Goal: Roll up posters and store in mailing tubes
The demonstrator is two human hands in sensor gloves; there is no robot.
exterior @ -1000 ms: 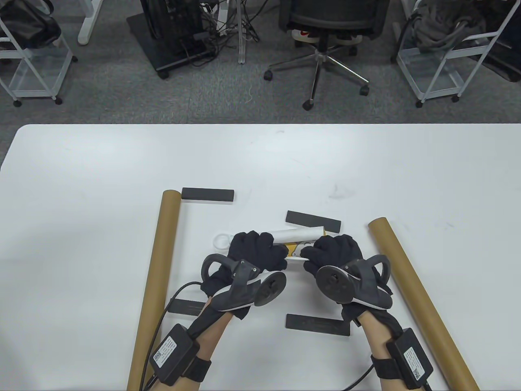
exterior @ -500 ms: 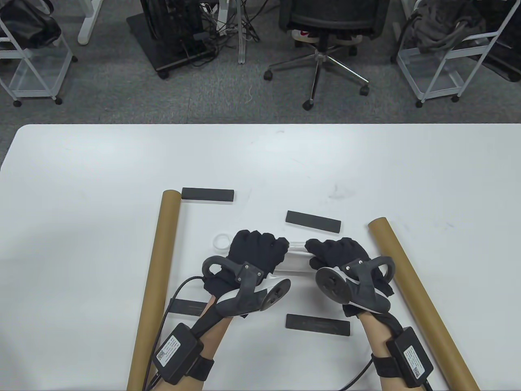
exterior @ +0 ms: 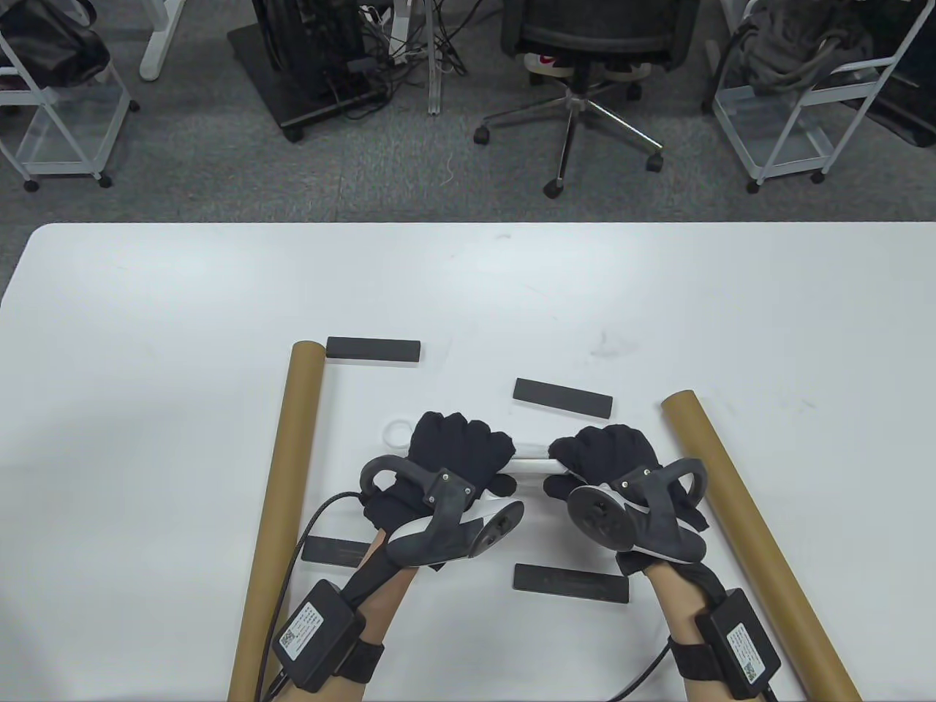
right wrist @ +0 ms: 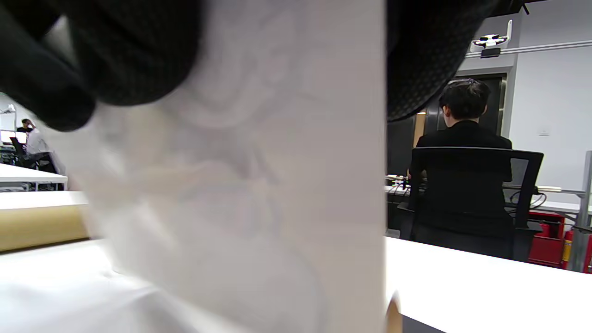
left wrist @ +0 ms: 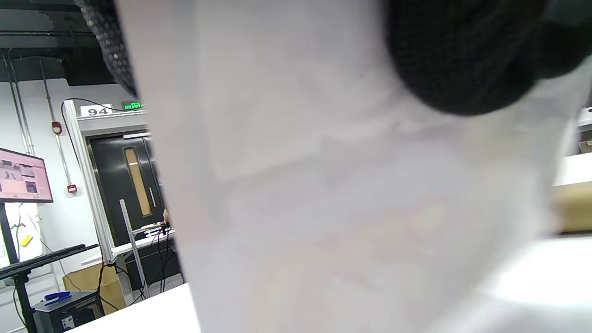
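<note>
The rolled poster [exterior: 530,461] lies across the table [exterior: 468,292] from left to right, its long axis running between the two brown tubes [exterior: 281,497], which lie along either side of it. Both hands are equally near, because both already hold it. The left hand [exterior: 457,453] curls its fingers around the left part of the poster, the right hand [exterior: 607,457] around the right part, knuckles up. The right tube [exterior: 753,541] lies just beside the right hand, with its far open end nearest to the poster, so I think it is the easier one to load.

Matt white paper poster [exterior: 531,454], brown cardboard tubes [exterior: 281,504]
</note>
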